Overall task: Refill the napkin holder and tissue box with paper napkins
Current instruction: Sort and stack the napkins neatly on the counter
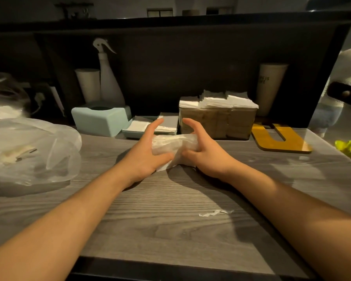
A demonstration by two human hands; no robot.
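A plastic-wrapped pack of white paper napkins (173,146) lies on the grey wooden counter between both hands. My left hand (145,151) grips its left end, thumb at the front and fingers stretched over the back. My right hand (203,149) grips the right end with curled fingers. Behind them stands a clear napkin holder (218,123), with white napkins heaped over its rim. The mint tissue box (100,120) sits at the back left, and its base tray (130,132), holding folded napkins, lies beside it.
A large crumpled clear plastic bag (31,151) fills the left side. A spray bottle (109,78) and two paper cups (271,88) stand at the back wall. A yellow wooden cutout (281,139) lies at right. A torn paper scrap (215,213) is on the counter (170,230).
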